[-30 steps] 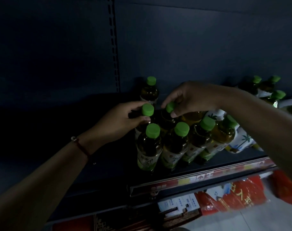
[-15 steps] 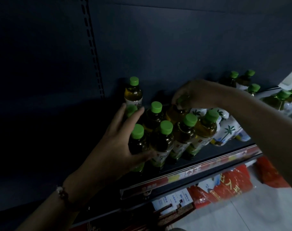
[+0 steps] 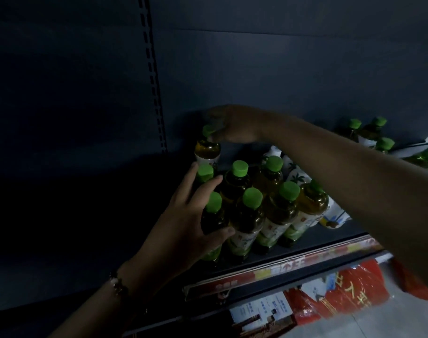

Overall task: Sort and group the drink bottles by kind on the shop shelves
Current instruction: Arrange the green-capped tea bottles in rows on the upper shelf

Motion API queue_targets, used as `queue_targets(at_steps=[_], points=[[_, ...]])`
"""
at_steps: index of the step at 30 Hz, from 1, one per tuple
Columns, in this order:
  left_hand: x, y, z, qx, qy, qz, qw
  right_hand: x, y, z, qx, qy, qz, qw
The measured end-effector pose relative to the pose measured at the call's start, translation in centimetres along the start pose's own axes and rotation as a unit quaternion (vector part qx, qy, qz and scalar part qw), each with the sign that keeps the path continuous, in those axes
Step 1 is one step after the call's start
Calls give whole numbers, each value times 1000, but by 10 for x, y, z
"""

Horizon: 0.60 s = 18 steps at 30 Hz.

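At lower centre of the frame, a person's left hand [image 3: 183, 220], a beaded bracelet [image 3: 117, 285] at the wrist, wraps the front-left bottle [image 3: 211, 220] of a cluster of green-capped tea bottles [image 3: 264, 206] on a dark shop shelf [image 3: 335, 236]: the thumb presses across the bottle's front, the fingers spread up its left side toward the cap of the bottle behind. Just beyond, at centre frame, the right hand [image 3: 232, 124] reaches in from the right edge over the cluster and pinches the green cap of the rearmost bottle [image 3: 207, 148], which stands upright against the dark back panel [image 3: 257, 69]. White palm-print bottles [image 3: 297, 174] sit behind the cluster under the right forearm. More green-capped bottles [image 3: 369, 132] stand at far right. Red packaging [image 3: 342, 291] shows below the shelf at lower right.
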<state>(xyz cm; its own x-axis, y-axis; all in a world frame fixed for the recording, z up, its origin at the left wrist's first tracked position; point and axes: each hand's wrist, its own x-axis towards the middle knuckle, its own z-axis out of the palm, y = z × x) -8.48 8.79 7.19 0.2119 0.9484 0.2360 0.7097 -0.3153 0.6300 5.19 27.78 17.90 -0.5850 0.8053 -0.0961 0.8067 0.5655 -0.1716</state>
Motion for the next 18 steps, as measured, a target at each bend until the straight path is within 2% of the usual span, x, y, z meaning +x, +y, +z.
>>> queue_targets(at_steps=[3, 5, 12, 18], points=[[0, -1, 0, 4, 0, -6, 1000, 28, -1, 12, -94, -43, 4, 995], [-1, -1, -1, 9, -4, -6, 1000, 35, 0, 13, -118, -42, -17, 992], [-2, -2, 0, 7, -9, -9, 1000, 19, -5, 9, -55, -56, -91, 993], [1, 0, -1, 5, -16, -15, 1000, -8, -9, 12, 36, -76, -54, 995]])
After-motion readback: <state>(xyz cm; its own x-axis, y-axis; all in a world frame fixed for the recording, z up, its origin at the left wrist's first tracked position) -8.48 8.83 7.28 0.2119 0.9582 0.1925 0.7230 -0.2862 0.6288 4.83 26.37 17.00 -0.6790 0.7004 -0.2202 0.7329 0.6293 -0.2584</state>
